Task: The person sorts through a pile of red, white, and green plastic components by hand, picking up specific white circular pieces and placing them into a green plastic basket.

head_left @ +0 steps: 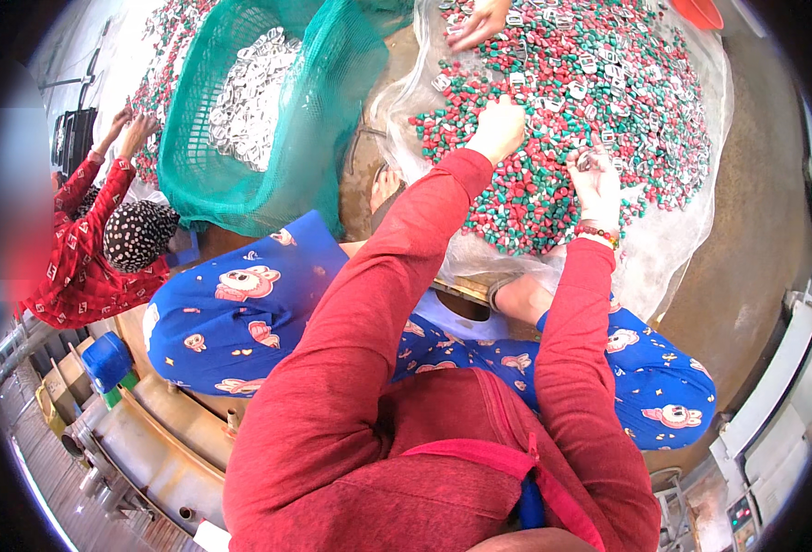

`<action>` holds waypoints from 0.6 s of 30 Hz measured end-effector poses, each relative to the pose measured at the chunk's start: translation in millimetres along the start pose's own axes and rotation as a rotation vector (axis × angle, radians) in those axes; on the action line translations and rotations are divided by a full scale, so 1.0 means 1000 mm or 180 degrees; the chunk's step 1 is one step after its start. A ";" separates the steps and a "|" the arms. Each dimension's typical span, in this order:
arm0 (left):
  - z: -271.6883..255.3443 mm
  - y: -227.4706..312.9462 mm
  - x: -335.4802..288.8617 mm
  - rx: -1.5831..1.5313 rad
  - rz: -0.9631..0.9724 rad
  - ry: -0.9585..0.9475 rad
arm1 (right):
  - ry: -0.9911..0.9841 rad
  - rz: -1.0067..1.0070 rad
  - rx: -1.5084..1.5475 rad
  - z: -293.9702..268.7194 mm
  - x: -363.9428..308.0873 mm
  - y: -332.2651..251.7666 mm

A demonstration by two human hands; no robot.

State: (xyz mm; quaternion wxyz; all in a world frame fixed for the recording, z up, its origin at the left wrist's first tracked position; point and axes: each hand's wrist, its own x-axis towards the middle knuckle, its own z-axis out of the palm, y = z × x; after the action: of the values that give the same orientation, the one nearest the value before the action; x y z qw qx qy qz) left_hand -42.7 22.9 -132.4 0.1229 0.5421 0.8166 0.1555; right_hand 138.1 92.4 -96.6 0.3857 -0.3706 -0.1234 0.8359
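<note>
A large pile of small red, green and white pieces [516,207] lies on a pale translucent sheet [650,267] in front of me. Grey-white frame-shaped pieces [578,90] are scattered among them, mostly toward the far and right parts. My left hand [500,131] is closed over the pile's left side, its fingertips at the pieces; whatever it pinches is hidden. Nearer and to the right, my right hand [595,189] is turned partly palm-up with curled fingers. Something small and greyish shows at its fingertips, too small to name.
Left of the pile stands a green basket [181,152] draped in green netting, holding many grey-white pieces [254,101]. Another person's hand [481,23] reaches over the far edge. A person in red patterned clothes [93,267] works at another pile, far left. An orange-red container [697,13] sits far right.
</note>
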 end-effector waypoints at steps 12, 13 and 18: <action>-0.038 0.023 -0.055 -0.8008 -0.2314 -0.0416 | -0.0765 -0.1200 -0.3642 0.095 -0.050 0.024; -0.037 0.027 -0.055 -0.8286 -0.2475 -0.0130 | -0.0909 -0.1034 -0.4121 0.099 -0.046 0.030; -0.066 0.007 -0.037 -0.9528 -0.2333 0.0399 | -0.0492 -0.2408 -0.4421 0.146 -0.040 0.049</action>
State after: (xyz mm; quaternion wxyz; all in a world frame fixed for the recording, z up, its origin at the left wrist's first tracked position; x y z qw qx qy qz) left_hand -46.9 -17.1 -67.8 0.5332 -0.3040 0.0062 0.7895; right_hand 23.6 41.8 1.8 0.3145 -0.4003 -0.7604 0.4034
